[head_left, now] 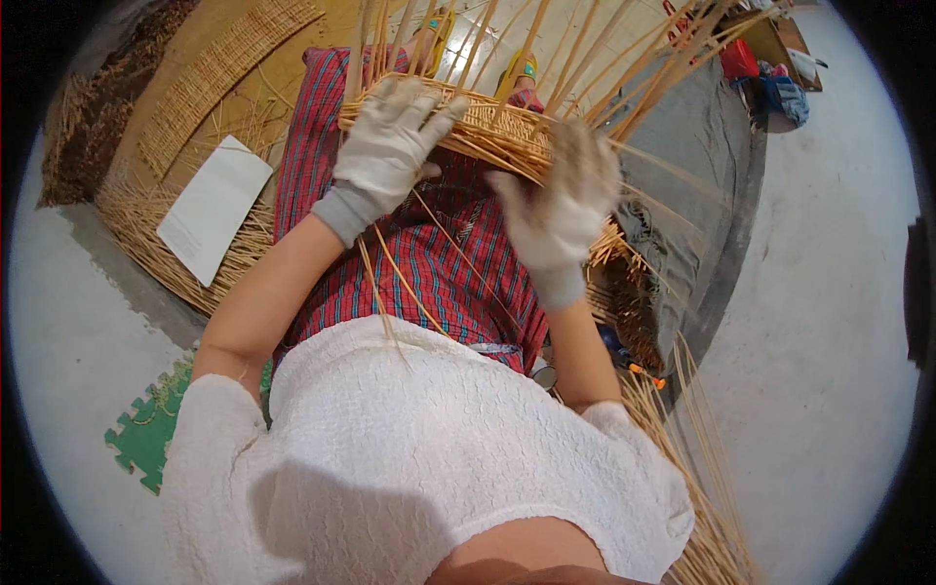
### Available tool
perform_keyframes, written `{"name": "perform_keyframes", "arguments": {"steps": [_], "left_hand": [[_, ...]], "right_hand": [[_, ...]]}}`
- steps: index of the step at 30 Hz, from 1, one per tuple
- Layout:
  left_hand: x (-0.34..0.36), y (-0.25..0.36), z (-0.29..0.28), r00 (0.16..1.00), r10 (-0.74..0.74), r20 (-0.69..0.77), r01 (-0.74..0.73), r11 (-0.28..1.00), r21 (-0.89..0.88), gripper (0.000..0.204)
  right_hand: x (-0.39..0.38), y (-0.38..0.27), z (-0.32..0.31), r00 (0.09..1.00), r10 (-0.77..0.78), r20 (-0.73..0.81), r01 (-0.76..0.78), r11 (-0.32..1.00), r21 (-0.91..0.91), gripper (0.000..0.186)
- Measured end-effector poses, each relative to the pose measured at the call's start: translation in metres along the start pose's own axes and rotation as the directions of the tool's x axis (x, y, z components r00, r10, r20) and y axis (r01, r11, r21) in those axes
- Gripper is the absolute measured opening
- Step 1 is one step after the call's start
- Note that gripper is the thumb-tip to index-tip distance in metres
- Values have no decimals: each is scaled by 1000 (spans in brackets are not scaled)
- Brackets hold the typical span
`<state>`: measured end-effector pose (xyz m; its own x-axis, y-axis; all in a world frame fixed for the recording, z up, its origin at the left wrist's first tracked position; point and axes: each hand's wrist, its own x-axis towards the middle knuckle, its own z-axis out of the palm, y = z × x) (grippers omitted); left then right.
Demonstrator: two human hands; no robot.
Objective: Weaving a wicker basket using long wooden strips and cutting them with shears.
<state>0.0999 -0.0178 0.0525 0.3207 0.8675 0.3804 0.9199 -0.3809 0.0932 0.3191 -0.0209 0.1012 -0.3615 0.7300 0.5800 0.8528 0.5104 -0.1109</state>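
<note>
Wickerwork point(507, 132), a half-woven basket with long bare stakes fanning upward, lay across the seated person's lap on a red plaid cloth point(429, 263), weaving apparently mid-row. The gloved left hand point(390, 146) pressed flat on the woven rim, fingers spread, gripping nothing. The gloved right hand point(565, 200) was blurred; its grasp could not be told. A loose cane point(390, 273) trailed down; threading it between stakes likely came next.
</note>
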Motion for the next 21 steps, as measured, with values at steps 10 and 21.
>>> {"name": "perform_keyframes", "arguments": {"steps": [10, 21], "left_hand": [[20, -10, 37, 994, 105, -25, -105, 994, 5, 55], [34, -14, 29, 988, 156, 18, -156, 988, -22, 59]], "right_hand": [[-10, 23, 86, 999, -5, 45, 10, 994, -110, 72], [-13, 23, 121, 989, 14, -146, -34, 990, -140, 70]]}}
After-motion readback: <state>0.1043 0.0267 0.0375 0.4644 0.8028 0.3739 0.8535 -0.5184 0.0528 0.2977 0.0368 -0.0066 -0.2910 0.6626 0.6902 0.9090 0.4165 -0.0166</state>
